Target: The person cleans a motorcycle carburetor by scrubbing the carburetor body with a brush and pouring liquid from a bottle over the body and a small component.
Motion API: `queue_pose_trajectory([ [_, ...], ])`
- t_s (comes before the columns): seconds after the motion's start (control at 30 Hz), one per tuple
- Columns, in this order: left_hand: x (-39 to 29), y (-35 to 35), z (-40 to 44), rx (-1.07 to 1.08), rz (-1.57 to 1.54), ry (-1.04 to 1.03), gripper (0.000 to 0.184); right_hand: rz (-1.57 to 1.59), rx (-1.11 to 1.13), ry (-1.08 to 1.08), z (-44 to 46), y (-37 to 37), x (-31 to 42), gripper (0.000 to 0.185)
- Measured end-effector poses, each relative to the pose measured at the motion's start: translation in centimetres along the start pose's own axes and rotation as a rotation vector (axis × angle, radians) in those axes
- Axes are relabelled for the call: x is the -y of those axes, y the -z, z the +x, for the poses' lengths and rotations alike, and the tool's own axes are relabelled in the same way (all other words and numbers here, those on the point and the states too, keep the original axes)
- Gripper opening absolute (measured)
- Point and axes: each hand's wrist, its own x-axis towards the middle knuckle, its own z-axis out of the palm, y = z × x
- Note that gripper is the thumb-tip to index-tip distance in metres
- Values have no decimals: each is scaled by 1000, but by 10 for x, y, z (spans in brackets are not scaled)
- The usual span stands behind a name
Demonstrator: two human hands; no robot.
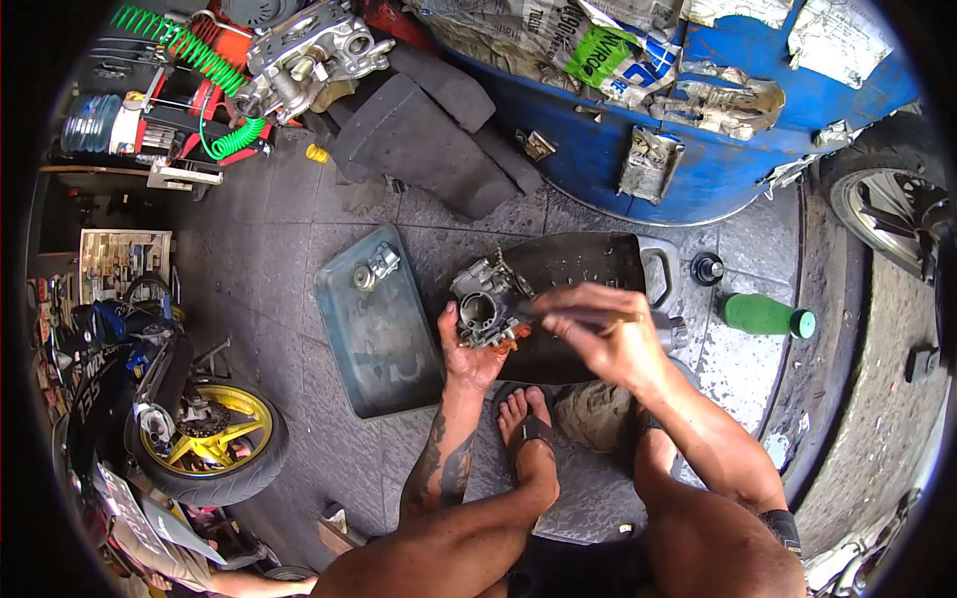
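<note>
Carburetor (488, 281); round bore (478, 311) upward

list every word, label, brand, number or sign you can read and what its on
"NVIRO", on a green label on the paper stuck to the blue drum; possibly cut off at its start.
Other print on that paper and on the torn sheet: too small or blurred to read surely.
Pale letters on the dark motorcycle bodywork: too distorted to read surely.
Carburetor in the left hand: no readable text.
</note>
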Motion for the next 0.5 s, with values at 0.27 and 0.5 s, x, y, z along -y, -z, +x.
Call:
queue_pose_trajectory([
  [0.27, 13, -13, -2, -48, -231, -32, 65, -67, -112, 81, -4, -18, -12, 18],
  [0.5, 21, -1, -8, -51, -223, -6, 64, -81, -206, 186, 2, -18, -11, 18],
])
